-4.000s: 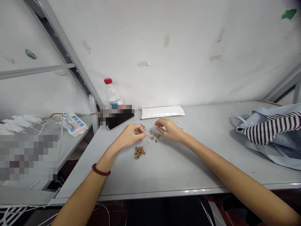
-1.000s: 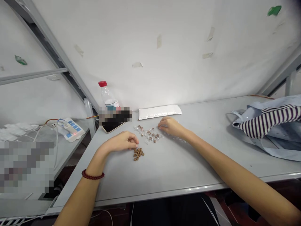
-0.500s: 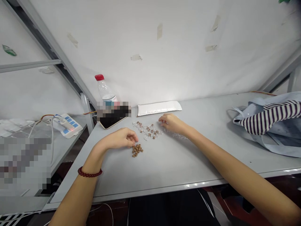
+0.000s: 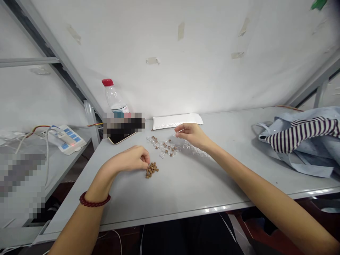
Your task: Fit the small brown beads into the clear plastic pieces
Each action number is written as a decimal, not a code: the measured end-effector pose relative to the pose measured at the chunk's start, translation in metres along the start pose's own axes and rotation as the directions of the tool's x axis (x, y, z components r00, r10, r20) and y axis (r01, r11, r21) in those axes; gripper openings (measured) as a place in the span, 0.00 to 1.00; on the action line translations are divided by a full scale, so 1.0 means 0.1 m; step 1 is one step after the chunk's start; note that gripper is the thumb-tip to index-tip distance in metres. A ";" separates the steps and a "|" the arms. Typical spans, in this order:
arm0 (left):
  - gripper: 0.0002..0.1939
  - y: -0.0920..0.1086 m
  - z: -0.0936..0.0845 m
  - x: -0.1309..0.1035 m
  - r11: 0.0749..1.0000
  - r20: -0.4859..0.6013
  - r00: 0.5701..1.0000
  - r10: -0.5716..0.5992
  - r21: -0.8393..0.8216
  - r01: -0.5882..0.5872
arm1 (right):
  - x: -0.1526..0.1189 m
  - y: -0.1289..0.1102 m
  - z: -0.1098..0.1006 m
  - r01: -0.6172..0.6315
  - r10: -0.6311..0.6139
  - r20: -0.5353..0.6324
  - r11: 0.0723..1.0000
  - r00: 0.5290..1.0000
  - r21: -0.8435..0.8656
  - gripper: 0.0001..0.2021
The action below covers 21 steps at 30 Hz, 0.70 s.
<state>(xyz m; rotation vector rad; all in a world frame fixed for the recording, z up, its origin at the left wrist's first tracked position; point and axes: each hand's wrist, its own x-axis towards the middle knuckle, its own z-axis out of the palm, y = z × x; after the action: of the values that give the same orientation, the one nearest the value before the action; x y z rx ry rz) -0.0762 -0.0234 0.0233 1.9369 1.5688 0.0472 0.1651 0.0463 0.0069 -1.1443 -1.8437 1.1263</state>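
Beads (image 4: 95,202), dark red, ring our left wrist near the front left corner of the bench (image 4: 186,191). Our left hand (image 4: 132,159) curls palm down, its fingertips at the left side of a small heap of brown pellets (image 4: 152,170) left of the bench's middle — whether they are clamped on one, we cannot tell. Just beyond the heap lie scattered clear bits (image 4: 165,148) with brown among or inside them; we cannot make out which. More clear pieces (image 4: 198,151) lie to their right, partly behind our right forearm. Our right hand (image 4: 194,135) is raised above these, thumb and fingertips pinched together on a clear scrap (image 4: 175,134). Toward the right edge slumps a pale blue bag (image 4: 305,145) with a striped part. A phone (image 4: 122,136) lies near the back left corner, a white packet (image 4: 175,121) along the back edge — and a red-capped bottle (image 4: 114,98) stands behind the phone.
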 end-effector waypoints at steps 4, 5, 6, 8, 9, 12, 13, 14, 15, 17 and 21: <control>0.07 0.00 0.00 0.04 1.000 -0.079 0.997 0.013 -0.016 -0.014 | -0.01 0.03 0.04 -0.034 0.029 0.043 0.991 0.999 0.126 0.08; 0.07 0.02 -0.01 0.05 0.998 -0.105 0.994 0.005 -0.069 -0.013 | -0.02 0.03 0.06 -0.035 0.026 0.060 0.987 0.998 0.160 0.08; 0.06 0.04 -0.01 0.05 0.990 -0.130 0.992 -0.003 -0.142 -0.015 | -0.02 0.03 0.08 -0.034 0.019 0.079 0.981 0.997 0.192 0.08; 0.05 0.12 -0.01 0.05 0.948 -0.186 0.982 -0.019 -0.316 -0.042 | -0.04 0.01 0.12 -0.043 0.014 0.121 0.968 0.993 0.247 0.08; 0.05 0.16 -0.01 0.05 0.917 -0.221 0.975 -0.021 -0.394 -0.070 | -0.05 0.00 0.15 -0.054 0.016 0.140 0.962 0.990 0.269 0.08; 0.08 0.25 0.03 0.06 0.827 -0.312 0.950 0.017 -0.530 -0.189 | -0.09 -0.04 0.21 -0.077 0.009 0.200 0.940 0.980 0.334 0.08; 0.10 0.26 0.05 0.07 0.799 -0.323 0.946 0.038 -0.559 -0.223 | -0.10 -0.04 0.23 -0.076 -0.003 0.217 0.932 0.976 0.354 0.09; 0.11 0.25 0.07 0.08 0.771 -0.324 0.945 0.055 -0.587 -0.246 | -0.11 -0.04 0.24 -0.071 -0.018 0.230 0.925 0.973 0.373 0.09; 0.11 0.24 0.10 0.10 0.745 -0.322 0.945 0.064 -0.615 -0.260 | -0.12 -0.04 0.25 -0.067 -0.031 0.241 0.919 0.970 0.389 0.09; 0.12 0.21 0.14 0.15 0.699 -0.323 0.945 0.060 -0.662 -0.271 | -0.12 -0.03 0.25 -0.072 -0.039 0.253 0.907 0.967 0.415 0.09; 0.12 0.17 0.18 0.19 0.641 -0.345 0.938 0.038 -0.711 -0.288 | -0.11 -0.02 0.27 -0.104 -0.010 0.235 0.879 0.972 0.466 0.07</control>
<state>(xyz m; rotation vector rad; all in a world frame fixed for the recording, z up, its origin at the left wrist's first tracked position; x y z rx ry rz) -0.0485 -0.0157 0.0105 1.3985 1.2259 0.9757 0.1459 0.0272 -0.0030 -0.7970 -1.5721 1.6880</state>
